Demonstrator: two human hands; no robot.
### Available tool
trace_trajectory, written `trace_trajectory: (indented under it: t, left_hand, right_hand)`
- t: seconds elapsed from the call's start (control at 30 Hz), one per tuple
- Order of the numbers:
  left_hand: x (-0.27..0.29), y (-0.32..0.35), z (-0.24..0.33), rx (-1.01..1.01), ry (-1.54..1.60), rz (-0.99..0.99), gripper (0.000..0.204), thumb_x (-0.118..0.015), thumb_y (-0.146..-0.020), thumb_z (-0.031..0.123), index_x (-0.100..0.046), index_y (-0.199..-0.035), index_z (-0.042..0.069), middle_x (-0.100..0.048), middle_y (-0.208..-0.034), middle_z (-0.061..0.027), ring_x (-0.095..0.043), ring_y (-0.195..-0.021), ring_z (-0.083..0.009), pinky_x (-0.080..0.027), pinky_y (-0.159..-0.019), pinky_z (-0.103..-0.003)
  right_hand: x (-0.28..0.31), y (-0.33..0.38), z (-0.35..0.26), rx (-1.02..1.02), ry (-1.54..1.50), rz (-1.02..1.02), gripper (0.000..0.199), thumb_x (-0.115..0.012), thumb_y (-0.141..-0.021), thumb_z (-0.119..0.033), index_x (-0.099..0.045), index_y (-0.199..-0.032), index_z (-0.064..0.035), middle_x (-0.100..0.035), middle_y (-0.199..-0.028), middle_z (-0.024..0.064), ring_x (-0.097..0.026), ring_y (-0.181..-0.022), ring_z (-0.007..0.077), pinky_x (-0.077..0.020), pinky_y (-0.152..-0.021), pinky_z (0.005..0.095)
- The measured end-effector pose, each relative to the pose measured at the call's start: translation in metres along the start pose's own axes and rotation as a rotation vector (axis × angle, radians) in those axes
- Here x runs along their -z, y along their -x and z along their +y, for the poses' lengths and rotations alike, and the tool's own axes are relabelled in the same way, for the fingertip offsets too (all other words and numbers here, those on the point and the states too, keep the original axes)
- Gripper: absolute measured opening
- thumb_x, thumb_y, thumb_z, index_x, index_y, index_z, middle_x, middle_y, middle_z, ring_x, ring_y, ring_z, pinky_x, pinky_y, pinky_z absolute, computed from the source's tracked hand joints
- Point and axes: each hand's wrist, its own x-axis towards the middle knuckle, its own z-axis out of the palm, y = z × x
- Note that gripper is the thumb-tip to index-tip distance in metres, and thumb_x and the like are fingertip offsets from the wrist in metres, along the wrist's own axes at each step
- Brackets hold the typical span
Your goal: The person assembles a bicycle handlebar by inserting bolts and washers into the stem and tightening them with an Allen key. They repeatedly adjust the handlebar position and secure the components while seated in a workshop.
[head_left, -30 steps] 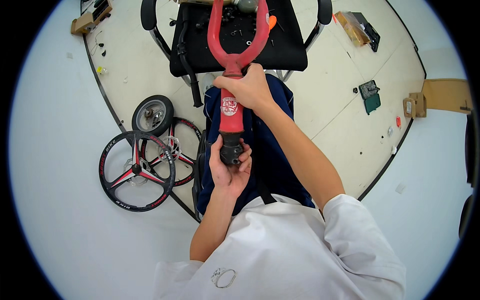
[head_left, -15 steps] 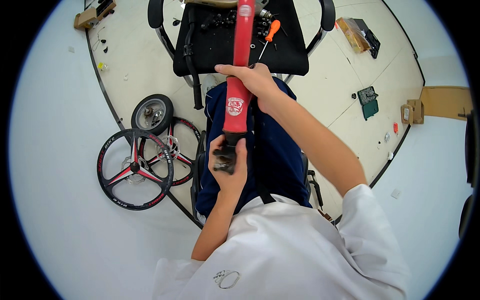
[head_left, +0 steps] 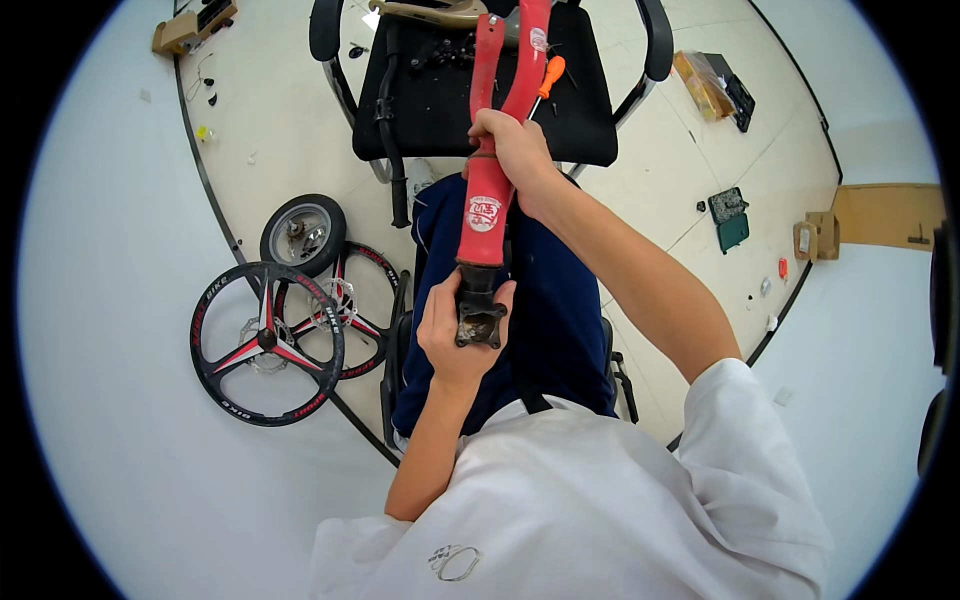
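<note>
A red bicycle fork (head_left: 486, 190) lies lengthwise above my lap, its two legs reaching away over the chair seat. My right hand (head_left: 518, 155) is closed round it just below where the legs part. At the near end a black stem (head_left: 480, 300) with an open, four-cornered clamp face sits on the fork. My left hand (head_left: 455, 335) grips this stem, thumb on its right side and fingers on its left. The clamp face points up toward me, and some fingers are hidden beneath the parts.
Ahead stands a black office chair (head_left: 580, 125) bearing a black handlebar (head_left: 385, 110), an orange-handled screwdriver (head_left: 551, 75), small dark parts and a beige frame piece (head_left: 440, 14). Three-spoke wheels (head_left: 268, 340) and a smaller wheel (head_left: 303, 235) lie at left. A green case (head_left: 731, 232) is on the right floor.
The fork has turned about its length, so both legs now show and its far end leans right. The stem's clamp face has come into plain sight. Both hands keep their hold.
</note>
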Motion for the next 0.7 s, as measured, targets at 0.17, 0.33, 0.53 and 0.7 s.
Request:
trace_trajectory:
  t: [0.17, 0.33, 0.53, 0.7]
  left_hand:
    - [-0.009, 0.008, -0.009, 0.37, 0.362, -0.019, 0.033, -0.074, -0.092, 0.021, -0.064, -0.106, -0.008, -0.069, -0.077, -0.011, -0.065, -0.058, -0.0166, -0.051, -0.056, -0.028]
    - [-0.007, -0.006, 0.012, 1.244, 1.273, -0.069, 0.054, -0.051, -0.1, 0.049, -0.067, -0.103, -0.003, -0.071, -0.08, -0.0174, -0.059, -0.047, -0.017, -0.045, -0.043, -0.027]
    - [0.01, 0.006, -0.001, 1.539, 1.905, -0.359, 0.078, -0.046, -0.098, 0.068, -0.066, -0.106, -0.007, -0.069, -0.073, -0.0159, -0.056, -0.046, -0.0166, -0.043, -0.043, -0.024]
    - [0.051, 0.013, 0.006, 0.53, 0.309, -0.247, 0.046, -0.085, -0.081, 0.028, -0.064, -0.11, -0.002, -0.065, -0.085, -0.0119, -0.066, -0.072, -0.0225, -0.051, -0.061, -0.03]
  right_hand:
    - [0.008, -0.003, 0.001, 0.044, -0.068, -0.035, 0.02, -0.061, -0.08, -0.018, -0.056, -0.087, 0.0, -0.064, -0.069, 0.015, -0.068, -0.062, 0.0266, -0.0576, -0.066, 0.0373]
    - [0.016, -0.011, 0.003, 0.017, -0.174, -0.11, 0.024, -0.059, -0.081, -0.022, -0.057, -0.089, 0.001, -0.064, -0.072, 0.0145, -0.067, -0.063, 0.0255, -0.0572, -0.068, 0.0369]
    - [0.019, -0.012, 0.003, 0.013, -0.183, -0.126, 0.026, -0.058, -0.082, -0.023, -0.058, -0.091, 0.0022, -0.063, -0.073, 0.0138, -0.066, -0.062, 0.0245, -0.0562, -0.067, 0.036]
    - [0.026, -0.015, 0.002, 0.029, -0.179, -0.117, 0.026, -0.058, -0.082, -0.023, -0.059, -0.091, 0.002, -0.063, -0.073, 0.0137, -0.066, -0.062, 0.0241, -0.056, -0.066, 0.0355]
